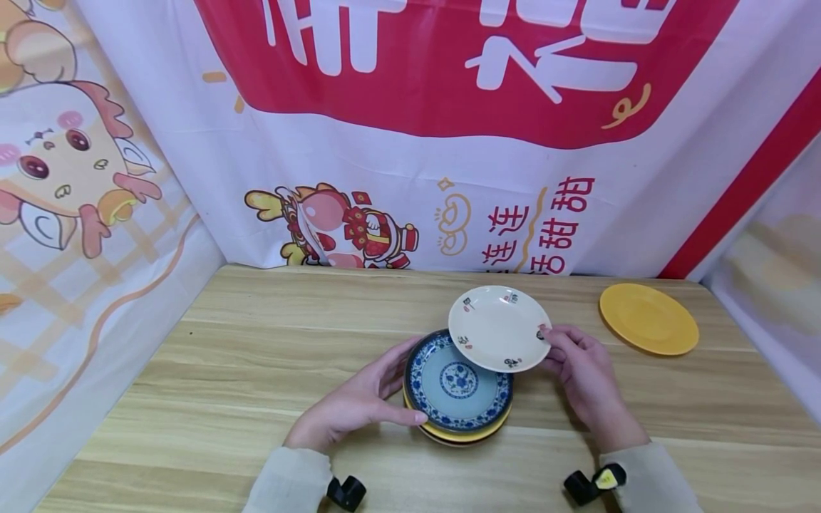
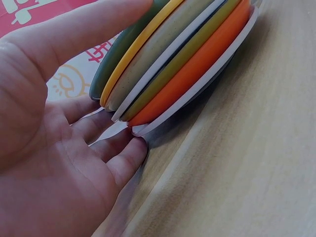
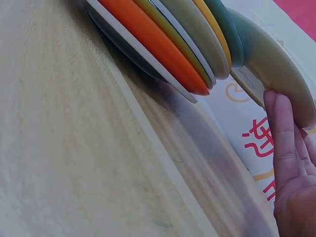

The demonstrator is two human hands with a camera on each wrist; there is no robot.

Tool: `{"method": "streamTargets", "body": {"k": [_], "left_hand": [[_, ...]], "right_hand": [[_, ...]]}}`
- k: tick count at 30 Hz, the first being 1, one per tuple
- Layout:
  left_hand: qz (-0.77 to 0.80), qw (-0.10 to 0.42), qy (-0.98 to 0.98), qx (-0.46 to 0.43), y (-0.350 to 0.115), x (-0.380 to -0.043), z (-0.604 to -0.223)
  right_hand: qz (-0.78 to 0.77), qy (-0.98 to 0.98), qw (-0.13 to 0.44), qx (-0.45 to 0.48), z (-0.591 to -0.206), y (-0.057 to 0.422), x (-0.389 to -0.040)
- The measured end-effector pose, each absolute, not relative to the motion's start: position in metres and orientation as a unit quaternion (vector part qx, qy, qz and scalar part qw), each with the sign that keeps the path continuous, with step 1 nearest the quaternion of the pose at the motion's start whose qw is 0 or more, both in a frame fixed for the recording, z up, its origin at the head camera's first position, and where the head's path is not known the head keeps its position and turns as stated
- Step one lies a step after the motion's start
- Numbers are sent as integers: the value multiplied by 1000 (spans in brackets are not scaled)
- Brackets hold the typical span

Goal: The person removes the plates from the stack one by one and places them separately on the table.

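My right hand (image 1: 586,374) pinches the right rim of a white plate (image 1: 497,324) with small dark and red motifs. That plate is tilted and overlaps the far right of a blue-patterned plate (image 1: 457,410), which tops a stack on the table. In the right wrist view, fingers (image 3: 284,128) support the plate's pale underside (image 3: 276,64). My left hand (image 1: 365,399) spans the left of the stack, thumb over the blue rim and other fingers around the side. The left wrist view shows the stack's layered rims, among them yellow, olive and orange plates (image 2: 187,79).
A yellow plate (image 1: 648,318) lies by itself at the back right of the wooden table (image 1: 269,342). Printed cloth (image 1: 442,164) hangs along the table's back edge, with more cloth at both sides.
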State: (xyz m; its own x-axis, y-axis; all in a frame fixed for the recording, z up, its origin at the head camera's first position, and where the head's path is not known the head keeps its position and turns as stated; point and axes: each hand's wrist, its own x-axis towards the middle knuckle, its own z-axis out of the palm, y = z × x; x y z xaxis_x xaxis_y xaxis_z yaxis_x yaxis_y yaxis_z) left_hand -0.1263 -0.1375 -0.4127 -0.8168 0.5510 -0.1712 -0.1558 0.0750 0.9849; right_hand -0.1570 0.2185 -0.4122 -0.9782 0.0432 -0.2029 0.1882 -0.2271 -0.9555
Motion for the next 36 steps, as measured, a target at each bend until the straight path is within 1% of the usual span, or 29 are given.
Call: {"method": "streamTargets", "body": {"k": [21, 30, 36], "left_hand": [[664, 262, 684, 150, -138, -127, -415], [664, 261, 685, 150, -138, -127, -415], [664, 262, 684, 151, -138, -127, -415]], "right_hand": [[-803, 582, 39, 122, -415, 225, -160], [-793, 581, 30, 180, -414, 228, -164], [-790, 578, 12, 203, -416, 229, -166]]}}
